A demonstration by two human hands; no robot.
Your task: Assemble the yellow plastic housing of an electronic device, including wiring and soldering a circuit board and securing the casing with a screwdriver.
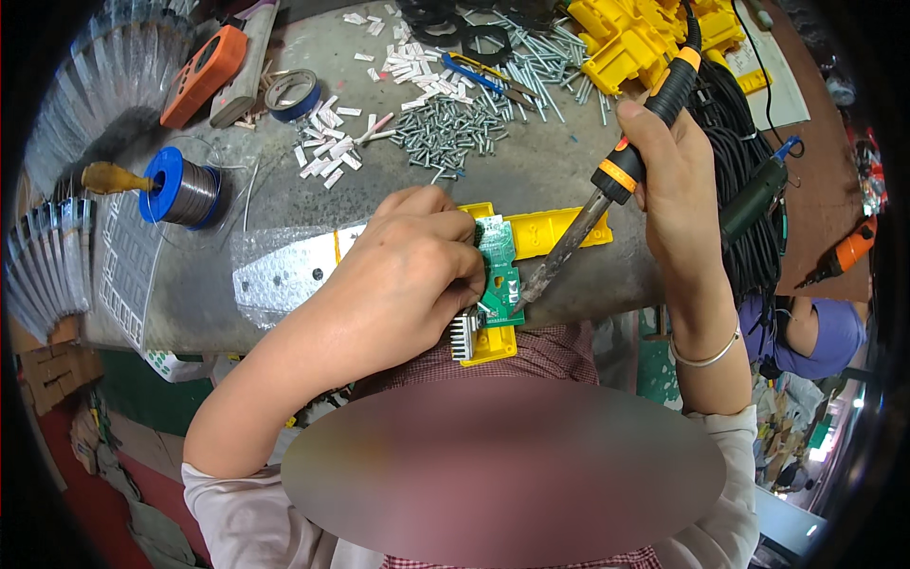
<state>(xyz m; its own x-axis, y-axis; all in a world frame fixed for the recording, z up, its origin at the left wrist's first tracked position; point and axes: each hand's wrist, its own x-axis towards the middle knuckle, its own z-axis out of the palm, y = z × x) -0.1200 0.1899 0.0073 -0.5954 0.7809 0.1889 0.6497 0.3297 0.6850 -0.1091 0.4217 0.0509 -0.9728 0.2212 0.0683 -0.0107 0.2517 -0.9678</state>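
My right hand point(668, 166) grips a black and orange soldering iron point(622, 167), its metal shaft slanting down to the left. The iron's tip meets the lower right edge of a green circuit board point(497, 248). The board lies over a yellow plastic housing point(559, 234) with an arm reaching to the right. A finned metal heat sink point(464, 337) sits at the board's lower left. My left hand point(417, 251) is closed at the board's left edge, thumb and fingers pinched together; what lies between them is hidden. Under that wrist is a white panel in bubble wrap point(284, 275).
On the left stands a blue spool of solder wire point(185, 188). Loose screws point(445, 133), small white pieces point(327, 142), a tape roll point(292, 96) and blue cutters point(488, 78) lie farther back. Black cables point(725, 152) and yellow housings point(621, 43) are at right. Another person point(815, 337) is nearby.
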